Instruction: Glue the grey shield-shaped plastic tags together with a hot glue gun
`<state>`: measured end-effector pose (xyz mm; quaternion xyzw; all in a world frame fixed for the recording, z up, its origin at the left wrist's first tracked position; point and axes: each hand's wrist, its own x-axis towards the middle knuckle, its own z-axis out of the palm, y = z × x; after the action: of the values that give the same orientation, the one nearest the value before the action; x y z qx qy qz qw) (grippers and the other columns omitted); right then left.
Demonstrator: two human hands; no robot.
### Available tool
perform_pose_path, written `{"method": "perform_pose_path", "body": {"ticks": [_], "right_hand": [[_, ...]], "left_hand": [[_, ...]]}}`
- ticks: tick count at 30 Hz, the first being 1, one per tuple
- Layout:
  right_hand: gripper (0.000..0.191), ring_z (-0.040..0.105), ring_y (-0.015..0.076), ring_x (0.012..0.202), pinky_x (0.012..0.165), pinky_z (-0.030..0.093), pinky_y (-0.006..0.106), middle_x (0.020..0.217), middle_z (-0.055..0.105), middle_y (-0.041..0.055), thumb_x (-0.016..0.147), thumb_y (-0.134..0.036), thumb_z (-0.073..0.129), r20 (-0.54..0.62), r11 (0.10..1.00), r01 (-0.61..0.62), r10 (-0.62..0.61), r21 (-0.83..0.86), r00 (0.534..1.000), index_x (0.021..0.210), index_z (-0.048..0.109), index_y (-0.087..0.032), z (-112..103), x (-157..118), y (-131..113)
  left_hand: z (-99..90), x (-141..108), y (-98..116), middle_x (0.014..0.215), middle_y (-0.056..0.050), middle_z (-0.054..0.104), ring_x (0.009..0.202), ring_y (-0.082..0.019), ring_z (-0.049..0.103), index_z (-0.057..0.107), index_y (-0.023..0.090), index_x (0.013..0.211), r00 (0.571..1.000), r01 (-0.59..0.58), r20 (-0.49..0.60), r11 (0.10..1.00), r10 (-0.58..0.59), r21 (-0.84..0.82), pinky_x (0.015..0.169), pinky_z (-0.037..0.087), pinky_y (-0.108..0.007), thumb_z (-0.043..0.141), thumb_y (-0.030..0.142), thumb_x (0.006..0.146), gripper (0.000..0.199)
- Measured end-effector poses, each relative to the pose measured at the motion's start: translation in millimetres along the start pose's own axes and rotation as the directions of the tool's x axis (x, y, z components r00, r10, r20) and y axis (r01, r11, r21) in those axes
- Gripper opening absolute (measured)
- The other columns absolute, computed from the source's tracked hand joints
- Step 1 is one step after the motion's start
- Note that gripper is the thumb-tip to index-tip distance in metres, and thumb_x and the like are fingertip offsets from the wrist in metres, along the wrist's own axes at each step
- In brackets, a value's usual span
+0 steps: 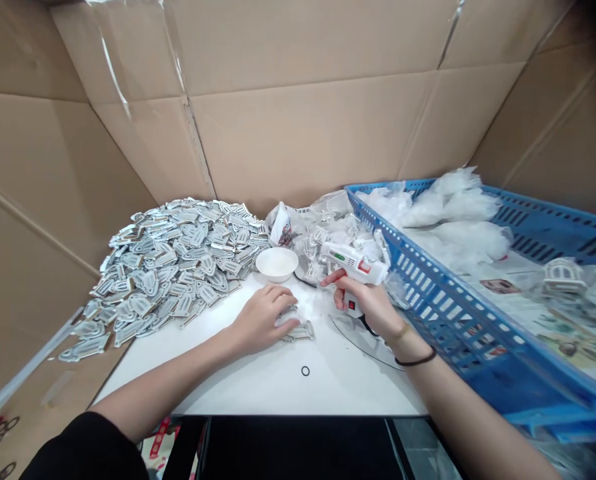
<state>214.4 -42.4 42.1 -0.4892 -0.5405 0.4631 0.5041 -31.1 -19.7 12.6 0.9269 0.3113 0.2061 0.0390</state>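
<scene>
My right hand [368, 303] is wrapped round the grip of a white glue gun [351, 259] with a small green display. The index finger is stretched forward, and the nozzle is hard to make out. My left hand [265, 317] rests on the white tabletop, with thumb and fingers on either side of a small grey-white arched frame piece [302, 331]. The fingers partly cover that piece. Just beyond the left hand stands a white bowl [277, 265]. Nearer the front edge lies a small black ring [305, 371].
A large heap of similar frame pieces [178, 260] covers the left back. Bagged white parts [328, 230] lie behind the glue gun. On the right, a blue plastic basket [413, 267] holds plastic bags and packed pieces. Cardboard walls [308, 133] enclose the table, and a thin dark cord [363, 350] crosses it.
</scene>
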Motion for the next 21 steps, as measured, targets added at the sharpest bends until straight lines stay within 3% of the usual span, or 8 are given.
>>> {"method": "perform_pose_path", "body": {"ticks": [4,8,10,12,16,18,21], "right_hand": [[0.016,0.047,0.0131,0.044,0.047,0.032,0.029,0.05,0.054,-0.0019,0.079,-0.033,0.054,-0.009,1.0,-0.008,0.008,-0.006,1.0,0.077,0.066,-0.023,0.2,-0.8,-0.2],[0.016,0.048,0.0133,0.045,0.047,0.033,0.029,0.05,0.055,-0.0014,0.078,-0.031,0.053,-0.008,1.0,-0.006,0.006,-0.008,1.0,0.077,0.066,-0.022,0.0,-1.3,-0.8],[0.016,0.048,0.0132,0.045,0.047,0.033,0.029,0.05,0.056,-0.001,0.077,-0.031,0.054,-0.001,1.0,0.002,-0.002,-0.006,1.0,0.077,0.067,-0.021,-0.3,-1.4,-0.9],[0.017,0.048,0.0132,0.044,0.047,0.033,0.029,0.049,0.056,-0.0008,0.077,-0.031,0.054,0.005,1.0,0.007,-0.007,-0.002,1.0,0.078,0.068,-0.021,-0.7,-1.8,-1.1],[0.018,0.048,0.0131,0.044,0.048,0.032,0.028,0.048,0.057,-0.0014,0.077,-0.031,0.054,0.004,1.0,0.012,-0.012,-0.001,1.0,0.078,0.069,-0.021,-0.3,-3.3,-2.3],[0.016,0.049,0.0131,0.044,0.048,0.033,0.028,0.048,0.057,-0.0019,0.077,-0.032,0.055,0.006,1.0,0.012,-0.012,-0.005,1.0,0.077,0.068,-0.022,0.6,-3.8,-3.1],[0.016,0.05,0.013,0.045,0.049,0.034,0.027,0.048,0.057,-0.0023,0.077,-0.031,0.055,0.008,1.0,0.005,-0.005,-0.024,1.0,0.077,0.067,-0.022,1.5,-3.4,-3.3]], "left_hand": [[0.9,-4.3,14.9,0.113,-0.008,0.069,0.107,-0.025,0.061,0.067,0.021,0.106,0.986,-0.086,0.142,0.996,0.087,-0.01,0.089,0.048,-0.039,0.065,0.034,0.09,0.02],[-6.0,-2.9,12.5,0.11,-0.009,0.068,0.102,-0.026,0.06,0.064,0.018,0.094,0.99,-0.079,0.123,0.996,0.073,0.045,0.085,0.047,-0.038,0.067,0.026,0.081,0.015],[-15.2,1.2,0.2,0.106,-0.009,0.069,0.097,-0.025,0.06,0.065,0.018,0.093,0.996,-0.051,0.08,0.995,0.044,0.086,0.083,0.047,-0.038,0.066,0.028,0.082,0.015],[-27.0,5.5,-21.0,0.098,-0.009,0.071,0.092,-0.025,0.062,0.066,0.018,0.092,0.998,0.056,-0.014,0.984,-0.055,0.168,0.081,0.047,-0.039,0.059,0.03,0.088,0.014],[-46.6,10.7,-73.1,0.097,-0.012,0.074,0.095,-0.028,0.063,0.07,0.015,0.092,0.926,0.358,-0.247,0.875,-0.287,0.326,0.084,0.048,-0.041,0.044,0.024,0.098,0.028],[-48.6,15.8,-90.9,0.104,-0.012,0.074,0.101,-0.028,0.064,0.072,0.015,0.099,0.923,0.357,-0.255,0.888,-0.288,0.291,0.088,0.049,-0.041,0.043,0.023,0.099,0.029],[-41.3,33.4,-100.3,0.116,-0.01,0.073,0.11,-0.025,0.064,0.072,0.017,0.111,0.974,0.202,-0.139,0.959,-0.177,0.196,0.096,0.049,-0.039,0.043,0.023,0.099,0.031]]}}
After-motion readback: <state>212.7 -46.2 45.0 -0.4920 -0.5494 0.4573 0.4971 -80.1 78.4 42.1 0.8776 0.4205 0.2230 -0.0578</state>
